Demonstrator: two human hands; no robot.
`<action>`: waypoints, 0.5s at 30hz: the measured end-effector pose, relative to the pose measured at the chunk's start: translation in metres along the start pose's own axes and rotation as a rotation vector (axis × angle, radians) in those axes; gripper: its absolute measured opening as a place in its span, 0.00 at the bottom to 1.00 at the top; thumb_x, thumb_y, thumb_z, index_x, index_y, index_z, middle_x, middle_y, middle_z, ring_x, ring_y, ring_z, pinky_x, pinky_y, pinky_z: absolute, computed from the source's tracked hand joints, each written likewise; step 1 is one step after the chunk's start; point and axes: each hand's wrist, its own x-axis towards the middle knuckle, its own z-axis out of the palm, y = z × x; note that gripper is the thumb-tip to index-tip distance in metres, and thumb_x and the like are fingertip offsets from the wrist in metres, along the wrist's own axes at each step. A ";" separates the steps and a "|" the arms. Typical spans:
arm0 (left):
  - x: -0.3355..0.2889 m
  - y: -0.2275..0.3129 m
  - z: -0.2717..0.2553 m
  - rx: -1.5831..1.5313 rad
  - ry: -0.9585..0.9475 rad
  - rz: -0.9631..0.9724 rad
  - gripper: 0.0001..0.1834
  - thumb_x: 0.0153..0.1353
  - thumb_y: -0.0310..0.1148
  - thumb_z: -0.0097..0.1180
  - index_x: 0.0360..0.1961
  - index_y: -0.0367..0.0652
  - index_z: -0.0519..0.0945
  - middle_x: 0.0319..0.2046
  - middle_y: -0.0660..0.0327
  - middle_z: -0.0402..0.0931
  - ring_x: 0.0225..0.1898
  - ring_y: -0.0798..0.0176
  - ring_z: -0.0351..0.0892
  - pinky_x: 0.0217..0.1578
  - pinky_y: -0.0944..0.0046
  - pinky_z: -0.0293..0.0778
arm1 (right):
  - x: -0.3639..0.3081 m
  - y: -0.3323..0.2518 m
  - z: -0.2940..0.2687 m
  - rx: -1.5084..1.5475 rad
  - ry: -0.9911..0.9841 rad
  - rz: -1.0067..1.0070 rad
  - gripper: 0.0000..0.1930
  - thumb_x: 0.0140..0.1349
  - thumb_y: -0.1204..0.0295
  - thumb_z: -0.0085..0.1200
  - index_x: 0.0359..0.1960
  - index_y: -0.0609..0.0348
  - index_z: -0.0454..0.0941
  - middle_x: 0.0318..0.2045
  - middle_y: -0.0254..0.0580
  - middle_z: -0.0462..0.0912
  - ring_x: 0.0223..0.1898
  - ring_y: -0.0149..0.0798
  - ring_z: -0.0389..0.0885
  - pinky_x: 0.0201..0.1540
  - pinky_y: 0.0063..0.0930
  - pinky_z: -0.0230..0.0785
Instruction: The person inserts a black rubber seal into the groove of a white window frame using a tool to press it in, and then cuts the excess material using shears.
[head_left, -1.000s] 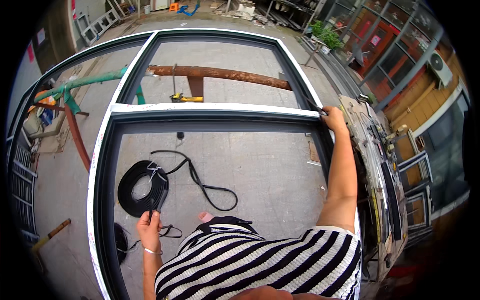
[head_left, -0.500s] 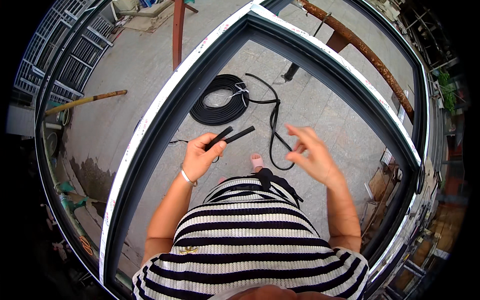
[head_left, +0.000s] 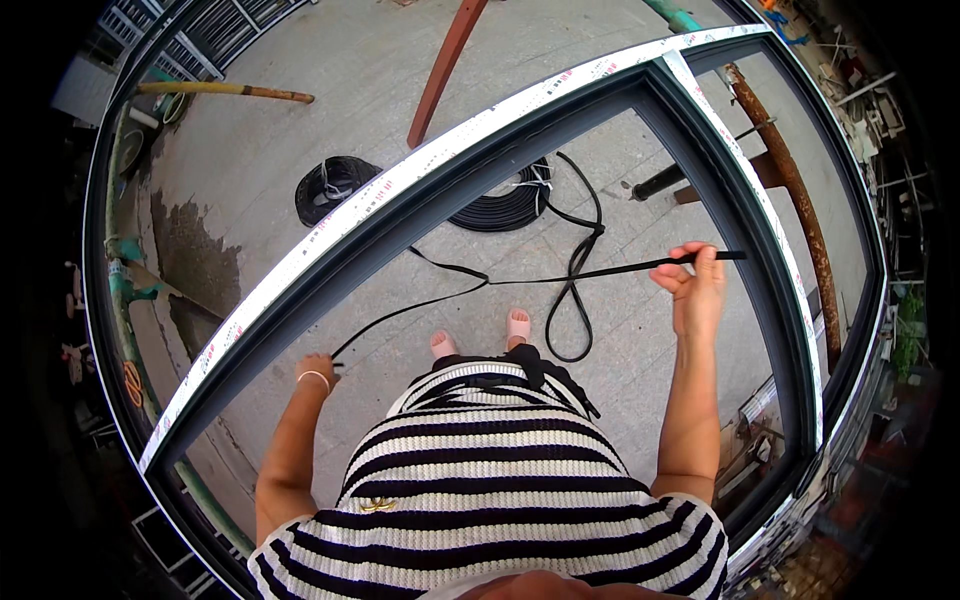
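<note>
A thin black rubber strip (head_left: 585, 274) stretches between my hands above the paving. My right hand (head_left: 695, 288) pinches it near one end, and the short tip pokes out toward the right bar of the frame. My left hand (head_left: 315, 370) is low on the left beside the frame, closed on another length of black strip, its fingertips partly hidden. Between my hands the strips meet in a Y shape; a third branch runs up left to the frame's inner edge. Around me lies a large window frame (head_left: 470, 170), dark inside, with white printed film along its face.
Beyond the frame's left bar lies a black coil (head_left: 335, 190); a second coil (head_left: 500, 208), partly covered by that bar, sits inside. A looped black strip (head_left: 577, 290) rests on the floor. A red-brown post (head_left: 445, 75), a yellow pole (head_left: 230, 90) and a rusty pipe (head_left: 795, 190) surround the frame.
My hands have spread far apart, left hand down and left, right hand outward. Earlier my left hand held two strip ends and my right was empty; now each holds a strip. The view has turned.
</note>
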 end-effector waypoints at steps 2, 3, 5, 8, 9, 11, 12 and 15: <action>0.001 -0.051 0.070 0.065 -0.201 -0.159 0.22 0.60 0.53 0.56 0.47 0.51 0.83 0.50 0.59 0.80 0.52 0.57 0.80 0.50 0.59 0.75 | 0.006 -0.030 -0.016 -0.037 0.053 -0.184 0.17 0.73 0.59 0.40 0.40 0.63 0.71 0.35 0.48 0.79 0.32 0.40 0.84 0.42 0.39 0.82; -0.008 -0.074 0.096 0.062 -0.295 -0.213 0.22 0.62 0.53 0.53 0.48 0.51 0.83 0.50 0.62 0.81 0.52 0.58 0.80 0.49 0.61 0.76 | 0.011 -0.041 -0.026 -0.057 0.037 -0.270 0.17 0.73 0.59 0.40 0.41 0.64 0.71 0.36 0.49 0.79 0.34 0.41 0.84 0.46 0.41 0.80; -0.032 -0.110 0.145 -0.192 -0.258 -0.485 0.20 0.62 0.50 0.54 0.46 0.49 0.84 0.48 0.59 0.81 0.49 0.59 0.81 0.44 0.60 0.77 | 0.014 -0.067 -0.038 -0.108 0.037 -0.417 0.18 0.73 0.60 0.39 0.42 0.66 0.71 0.39 0.51 0.79 0.39 0.44 0.84 0.54 0.45 0.75; -0.032 -0.210 0.296 -0.842 -0.176 -0.838 0.18 0.61 0.45 0.52 0.32 0.42 0.83 0.25 0.56 0.82 0.25 0.60 0.80 0.28 0.53 0.73 | 0.021 -0.136 -0.074 -0.156 0.043 -0.571 0.21 0.73 0.59 0.38 0.43 0.70 0.71 0.41 0.54 0.78 0.45 0.49 0.82 0.60 0.51 0.70; -0.031 -0.229 0.311 -1.225 -0.072 -0.974 0.17 0.63 0.45 0.50 0.25 0.45 0.78 0.19 0.59 0.75 0.20 0.62 0.74 0.22 0.55 0.68 | 0.027 -0.162 -0.106 -0.116 0.029 -0.602 0.21 0.74 0.60 0.37 0.43 0.72 0.70 0.42 0.56 0.78 0.47 0.50 0.81 0.62 0.52 0.68; -0.023 -0.213 0.297 -1.870 0.118 -1.304 0.19 0.66 0.42 0.47 0.16 0.53 0.66 0.12 0.67 0.64 0.13 0.69 0.61 0.14 0.64 0.56 | 0.014 -0.221 -0.124 -0.197 0.066 -0.733 0.21 0.74 0.63 0.34 0.44 0.75 0.70 0.43 0.59 0.76 0.49 0.54 0.78 0.64 0.53 0.66; -0.030 -0.255 0.321 -2.151 0.306 -1.329 0.17 0.64 0.43 0.49 0.18 0.52 0.69 0.11 0.69 0.65 0.12 0.69 0.62 0.15 0.66 0.57 | 0.028 -0.249 -0.143 -0.259 0.144 -0.761 0.20 0.75 0.65 0.32 0.45 0.76 0.69 0.44 0.61 0.76 0.51 0.56 0.77 0.65 0.53 0.65; 0.016 -0.234 0.258 -2.873 0.779 -1.212 0.15 0.66 0.37 0.47 0.20 0.54 0.73 0.12 0.71 0.68 0.14 0.72 0.66 0.15 0.72 0.59 | 0.025 -0.340 -0.159 -0.454 0.127 -0.865 0.19 0.75 0.69 0.32 0.47 0.75 0.71 0.45 0.59 0.77 0.54 0.57 0.75 0.67 0.50 0.62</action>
